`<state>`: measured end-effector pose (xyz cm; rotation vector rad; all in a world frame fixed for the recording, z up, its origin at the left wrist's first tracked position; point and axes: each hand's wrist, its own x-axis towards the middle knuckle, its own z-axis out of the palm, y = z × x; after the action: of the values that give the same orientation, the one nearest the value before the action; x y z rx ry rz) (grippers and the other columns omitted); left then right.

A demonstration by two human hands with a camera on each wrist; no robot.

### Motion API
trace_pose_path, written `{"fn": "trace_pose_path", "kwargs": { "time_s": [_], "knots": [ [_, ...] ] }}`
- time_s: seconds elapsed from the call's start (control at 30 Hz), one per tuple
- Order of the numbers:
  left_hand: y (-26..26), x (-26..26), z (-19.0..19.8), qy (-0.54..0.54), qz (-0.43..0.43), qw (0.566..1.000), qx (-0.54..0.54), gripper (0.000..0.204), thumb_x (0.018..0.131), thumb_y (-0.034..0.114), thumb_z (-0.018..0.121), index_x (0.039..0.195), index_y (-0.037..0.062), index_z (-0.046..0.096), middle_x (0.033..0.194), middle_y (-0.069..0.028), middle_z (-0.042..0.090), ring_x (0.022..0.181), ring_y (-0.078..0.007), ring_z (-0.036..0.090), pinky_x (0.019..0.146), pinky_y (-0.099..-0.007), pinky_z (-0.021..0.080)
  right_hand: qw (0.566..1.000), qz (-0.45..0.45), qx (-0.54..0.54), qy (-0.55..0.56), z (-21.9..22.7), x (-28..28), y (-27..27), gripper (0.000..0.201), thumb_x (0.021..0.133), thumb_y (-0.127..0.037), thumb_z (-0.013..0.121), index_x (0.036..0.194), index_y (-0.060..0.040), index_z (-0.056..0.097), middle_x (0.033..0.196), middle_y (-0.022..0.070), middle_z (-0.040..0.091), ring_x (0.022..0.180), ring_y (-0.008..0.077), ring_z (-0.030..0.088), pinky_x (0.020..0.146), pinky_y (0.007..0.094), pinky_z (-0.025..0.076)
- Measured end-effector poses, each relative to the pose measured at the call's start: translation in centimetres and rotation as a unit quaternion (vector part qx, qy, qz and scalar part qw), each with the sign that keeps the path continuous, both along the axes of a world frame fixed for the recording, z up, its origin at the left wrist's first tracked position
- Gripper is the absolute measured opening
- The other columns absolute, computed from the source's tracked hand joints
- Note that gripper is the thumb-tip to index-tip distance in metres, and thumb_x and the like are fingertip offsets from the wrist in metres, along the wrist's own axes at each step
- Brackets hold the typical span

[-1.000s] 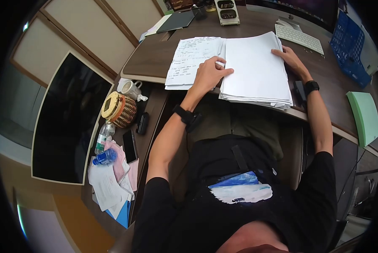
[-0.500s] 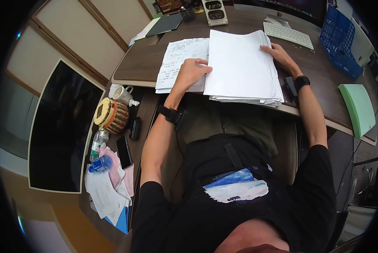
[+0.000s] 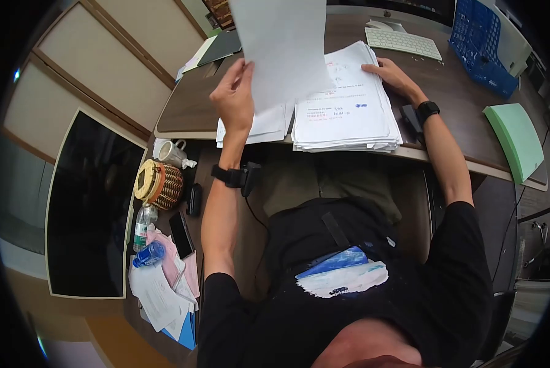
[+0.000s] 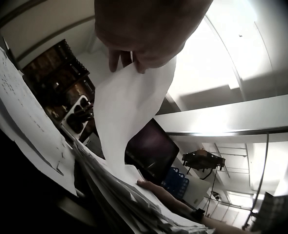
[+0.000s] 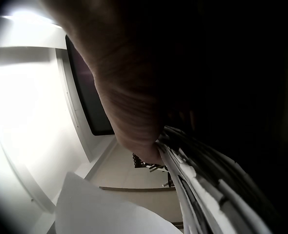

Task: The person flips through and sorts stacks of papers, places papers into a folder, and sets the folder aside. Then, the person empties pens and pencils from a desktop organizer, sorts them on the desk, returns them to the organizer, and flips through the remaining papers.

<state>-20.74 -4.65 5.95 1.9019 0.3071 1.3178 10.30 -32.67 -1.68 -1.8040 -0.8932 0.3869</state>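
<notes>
Pinched at its edge by the left hand (image 3: 235, 101), a white sheet (image 3: 284, 43) stands raised over the desk. In the left wrist view the left hand (image 4: 146, 31) holds the curving sheet (image 4: 129, 102) from above. The right hand (image 3: 394, 78) rests at the right edge of a thick paper stack (image 3: 342, 116), its thumb on top; its fingers below are partly hidden. The stack's top page shows printed and red handwritten lines. Left of it lies a lower paper pile (image 3: 265, 129), partly covered by the raised sheet. The right wrist view shows the right hand (image 5: 124, 97) against the stack's edge (image 5: 197, 190).
A keyboard (image 3: 403, 43), a blue basket (image 3: 480, 52) and a green folder (image 3: 517, 141) are on the desk's right side. On the left stand a mug (image 3: 172, 152), a woven container (image 3: 158, 184), bottles, a phone (image 3: 181, 235) and loose papers, beside a dark screen (image 3: 94, 208).
The left hand has moved left and up, lifting the top sheet off the stack and uncovering a marked page. The right hand stays at the stack's edge.
</notes>
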Motion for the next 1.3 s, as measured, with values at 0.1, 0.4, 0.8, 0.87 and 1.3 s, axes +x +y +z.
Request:
{"fn": "trace_pose_path", "kwargs": {
  "time_s": [0.1, 0.4, 0.8, 0.87, 1.3],
  "knots": [
    [-1.2, -2.4, -0.1, -0.117, 0.04, 0.948, 0.293, 0.022, 0.092, 0.002, 0.083, 0.114, 0.0034, 0.083, 0.109, -0.0102, 0.084, 0.102, -0.0269, 0.079, 0.111, -0.0488, 0.055, 0.999, 0.015, -0.011, 0.037, -0.2, -0.4, -0.2, 0.062, 0.102, -0.042, 0.072, 0.139, 0.0073, 0.068, 0.125, 0.015, 0.076, 0.112, 0.0192, 0.069, 0.103, 0.0333, 0.051],
    [-2.8, -5.0, -5.6, 0.044, -0.154, 0.9, 0.405, 0.031, 0.085, -0.008, 0.081, 0.111, 0.0085, 0.081, 0.111, -0.005, 0.083, 0.111, -0.0276, 0.078, 0.116, -0.0566, 0.052, 0.999, -0.017, -0.035, -0.003, 0.1, -0.1, -0.1, 0.065, 0.098, -0.047, 0.074, 0.134, 0.0077, 0.07, 0.114, 0.0118, 0.076, 0.098, 0.0162, 0.07, 0.09, 0.0282, 0.054],
    [6.2, -3.8, 1.5, -0.09, 0.059, 0.992, 0.068, 0.03, 0.108, 0.026, 0.074, 0.12, -0.0016, 0.078, 0.102, -0.0068, 0.079, 0.086, -0.0102, 0.067, 0.074, -0.0279, 0.054, 1.0, 0.005, 0.001, 0.004, -0.4, -0.4, -0.1, 0.066, 0.1, -0.045, 0.072, 0.137, 0.0098, 0.068, 0.122, 0.016, 0.076, 0.107, 0.02, 0.071, 0.098, 0.0317, 0.053],
    [9.3, -4.7, 2.7, -0.087, 0.072, 0.993, 0.042, 0.033, 0.108, 0.027, 0.074, 0.122, -0.0024, 0.078, 0.105, -0.0079, 0.079, 0.088, -0.0118, 0.068, 0.077, -0.0293, 0.055, 1.0, 0.0, 0.002, -0.008, -0.2, -0.6, -0.1, 0.067, 0.101, -0.045, 0.071, 0.138, 0.0107, 0.067, 0.123, 0.0169, 0.076, 0.107, 0.0202, 0.072, 0.097, 0.0317, 0.053],
    [17.7, -3.9, -5.1, 0.363, 0.104, 0.926, 0.024, 0.045, 0.097, 0.037, 0.077, 0.123, 0.0003, 0.08, 0.112, -0.0194, 0.083, 0.105, -0.0309, 0.08, 0.095, -0.0397, 0.059, 1.0, 0.005, 0.021, -0.02, 0.2, -0.2, 0.0, 0.069, 0.1, -0.047, 0.077, 0.136, 0.0113, 0.066, 0.117, 0.0145, 0.075, 0.099, 0.016, 0.07, 0.09, 0.0283, 0.054]
  ]
}}
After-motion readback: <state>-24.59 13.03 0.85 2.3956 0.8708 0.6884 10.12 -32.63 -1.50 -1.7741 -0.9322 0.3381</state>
